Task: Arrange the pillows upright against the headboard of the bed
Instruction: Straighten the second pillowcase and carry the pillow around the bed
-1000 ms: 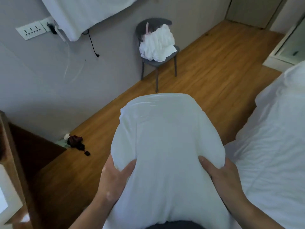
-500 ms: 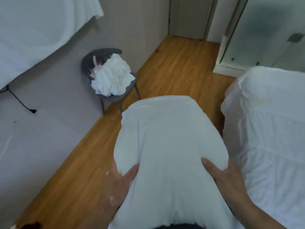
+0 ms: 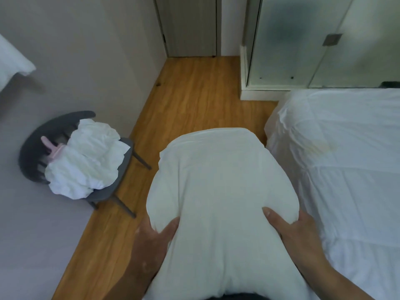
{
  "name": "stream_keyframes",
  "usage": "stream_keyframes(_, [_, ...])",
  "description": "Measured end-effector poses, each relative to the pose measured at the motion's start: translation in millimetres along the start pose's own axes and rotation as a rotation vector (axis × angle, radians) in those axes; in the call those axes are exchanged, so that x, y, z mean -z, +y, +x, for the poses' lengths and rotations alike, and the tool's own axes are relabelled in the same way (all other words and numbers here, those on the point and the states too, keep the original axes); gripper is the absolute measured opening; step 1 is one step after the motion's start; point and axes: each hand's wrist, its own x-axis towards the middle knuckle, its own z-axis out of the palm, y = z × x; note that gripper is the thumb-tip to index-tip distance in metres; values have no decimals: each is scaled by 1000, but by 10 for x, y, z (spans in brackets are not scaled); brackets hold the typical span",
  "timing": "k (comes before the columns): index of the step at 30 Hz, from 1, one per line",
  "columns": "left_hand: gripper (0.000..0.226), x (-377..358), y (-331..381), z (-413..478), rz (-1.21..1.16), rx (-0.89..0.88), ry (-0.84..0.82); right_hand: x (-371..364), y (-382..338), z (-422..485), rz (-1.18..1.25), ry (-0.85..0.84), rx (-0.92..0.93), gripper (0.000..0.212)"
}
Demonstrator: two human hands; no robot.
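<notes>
Holding a white pillow (image 3: 220, 191) out in front of the body, left hand (image 3: 151, 241) and right hand (image 3: 296, 237) clamped on its two side edges near the close end. Thumbs pressed onto the top face, fingers wrapped under and out of sight; cover bunched and dented where each grip bites. Carried clear of everything, over the wooden floor (image 3: 194, 100), far end bulging wide beyond the grip and drooping little.

Judged soft and light: filling gives under the thumbs, so a pinch sinks in rather than locks. Loose cotton cover likely to slide over the filling, so best taken deep, with a palm on each flank and not by fabric alone. Nothing fragile, no harm from a drop except dirt off the floor. For standing upright, probably worth shifting the grip to the two top corners and letting the weight hang, then plumping the bottom edge to make a base.

Just right of the right-hand grip, a bed (image 3: 346, 169) under a white sheet, corner nearly level with the pillow's far end; headboard not in view, so distance to the goal cannot be told. Left of the left-hand grip and further off, a grey chair (image 3: 32, 148) heaped with crumpled white linen (image 3: 86, 161). Beyond, a closed door (image 3: 190, 27) and frosted glass partition (image 3: 303, 40).
</notes>
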Motion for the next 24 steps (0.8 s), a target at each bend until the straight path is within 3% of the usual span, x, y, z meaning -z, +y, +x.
stream_keyframes(2, [91, -228, 273, 396, 79, -46, -86, -1, -209, 454, 4, 5, -3, 36])
stream_keyframes(4, [108, -458, 449, 812, 80, -104, -128, -4, -401, 871, 28, 21, -9, 29])
stream_keyframes(7, [129, -752, 691, 1432, 68, -41, -125, -16, -656, 1438, 49, 42, -8, 21])
stream_keyframes(13, [151, -1519, 1157, 2764, 130, -117, -124, -172, -1035, 2701, 79, 143, 11, 27])
stream_keyframes(15, [145, -1749, 1376, 3205, 78, -144, -177, -252, -1188, 3100, 87, 184, 1, 27])
stream_keyframes(21, [98, -2449, 2252, 4619, 7, -192, -387, -413, -1798, 4416, 48, 324, 4, 21])
stream_keyframes(24, [109, -2812, 2710, 5164, 2, -234, -470, -423, -2026, 4936, 61, 398, -20, 22])
